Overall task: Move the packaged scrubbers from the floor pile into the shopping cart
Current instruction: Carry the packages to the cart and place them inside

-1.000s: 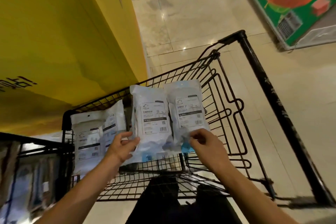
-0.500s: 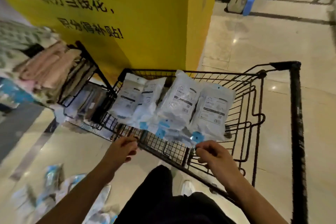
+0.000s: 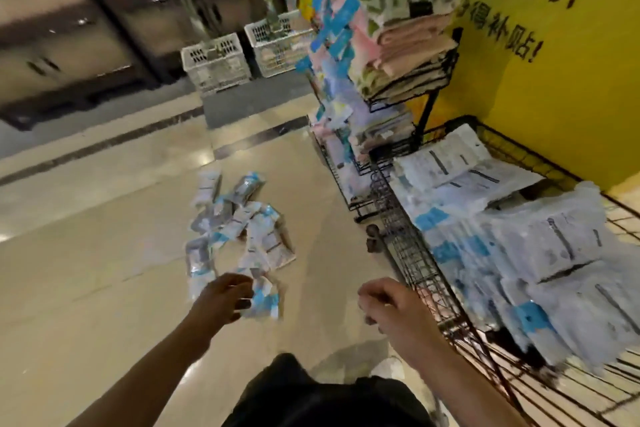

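A loose pile of packaged scrubbers [image 3: 242, 229], white bags with blue labels, lies on the shiny floor in the middle left. My left hand [image 3: 221, 300] hangs just above the pile's nearest bag, fingers half curled, holding nothing. My right hand [image 3: 391, 308] is beside the black wire shopping cart [image 3: 408, 253], also loosely curled with nothing in it. Several scrubber packages [image 3: 554, 253] lie overlapping inside the cart on the right. The picture is blurred by motion.
A black wire rack [image 3: 408, 80] stacked with folded towels and cloths stands behind the cart, against a yellow wall [image 3: 571, 80]. Two white plastic crates [image 3: 216, 62] sit on the floor farther back, in front of dark cabinets [image 3: 69, 55]. My dark trousers [image 3: 322, 395] show at the bottom.
My view has swung left from the cart to the floor pile. Both hands have let go of the packages in the cart and moved left, the left one toward the pile.
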The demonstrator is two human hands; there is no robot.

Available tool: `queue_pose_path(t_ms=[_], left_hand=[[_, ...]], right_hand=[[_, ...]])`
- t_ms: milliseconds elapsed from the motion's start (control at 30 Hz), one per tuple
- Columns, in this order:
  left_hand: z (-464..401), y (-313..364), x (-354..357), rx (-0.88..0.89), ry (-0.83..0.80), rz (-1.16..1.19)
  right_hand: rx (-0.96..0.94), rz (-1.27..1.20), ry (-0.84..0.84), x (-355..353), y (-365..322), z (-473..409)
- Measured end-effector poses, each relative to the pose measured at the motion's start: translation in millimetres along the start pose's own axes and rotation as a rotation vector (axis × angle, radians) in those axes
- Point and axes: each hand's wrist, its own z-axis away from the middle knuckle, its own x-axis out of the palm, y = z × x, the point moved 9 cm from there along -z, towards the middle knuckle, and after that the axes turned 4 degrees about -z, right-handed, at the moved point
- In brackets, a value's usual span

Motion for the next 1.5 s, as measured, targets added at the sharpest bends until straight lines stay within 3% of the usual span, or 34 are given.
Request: queue_pose_path(t_ms=[267, 600, 733, 900, 1133, 1367, 1500], left_hand=[[18, -131, -126, -0.094, 0.139, 0.257], [4, -249, -315, -0.159, 0.175, 0.225], [-24, -260, -376, -0.152, 0.151, 0.165], [-59, -286, -437, -0.159, 0.270, 0.103], [-107, -345, -509, -0.427, 0.245, 0.180], [-170, -332, -618, -0.492, 0.310, 0.199], [-254, -301, -664, -0.448, 0.262, 0.191]], right_hand=[[-0.015, 0.195, -0.221, 157, -28, -12], [0.059, 0.363, -0.190, 323, -56, -58], [0.165, 0.420, -0.173, 362, -47, -77], [0.342, 0.407, -0.121, 410, -35, -114], [0.437, 0.371, -0.235, 560, -60, -195], [0.325, 0.531, -0.482, 702, -128, -235], [0.335, 0.511, -0.466, 745, -148, -258]])
